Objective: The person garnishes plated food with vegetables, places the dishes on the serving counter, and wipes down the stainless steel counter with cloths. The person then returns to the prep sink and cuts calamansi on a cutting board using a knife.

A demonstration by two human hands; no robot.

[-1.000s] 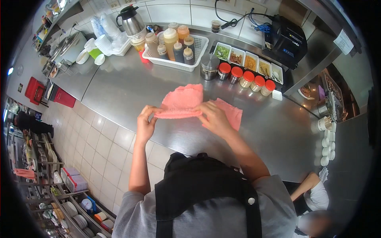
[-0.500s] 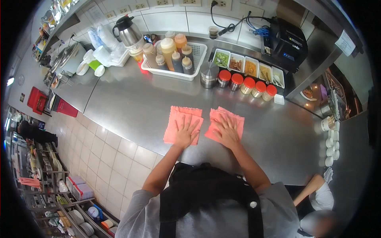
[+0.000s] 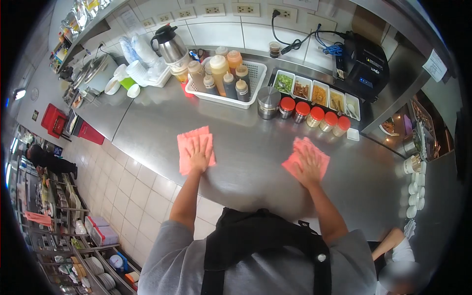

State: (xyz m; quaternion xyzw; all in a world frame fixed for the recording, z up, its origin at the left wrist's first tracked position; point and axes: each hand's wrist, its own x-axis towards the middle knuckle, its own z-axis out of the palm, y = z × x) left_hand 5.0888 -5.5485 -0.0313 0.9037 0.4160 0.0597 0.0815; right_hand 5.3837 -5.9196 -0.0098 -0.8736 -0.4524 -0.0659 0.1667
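Note:
My left hand (image 3: 198,155) lies flat with fingers spread on a folded pink cloth (image 3: 186,138), pressing it against the steel counter (image 3: 246,162). Farther right, my right hand (image 3: 308,166) is also spread flat, on a second pink cloth (image 3: 320,158). Both cloths stick out around the fingers, and a wide stretch of steel separates them. Beyond the right cloth stands a row of red-lidded jars (image 3: 315,117), next to a round steel canister (image 3: 268,102).
Behind are a white basket (image 3: 256,73) of squeeze bottles, a steel thermos (image 3: 169,46), a tray of toppings (image 3: 320,93) and a black printer (image 3: 365,66). White cups (image 3: 412,200) line the right edge. A co-worker's arm (image 3: 388,243) shows at lower right; another person (image 3: 49,160) stands far left.
My hands have moved apart along the counter: the left cloth slid left, the right cloth slid right. The camera view has shifted slightly.

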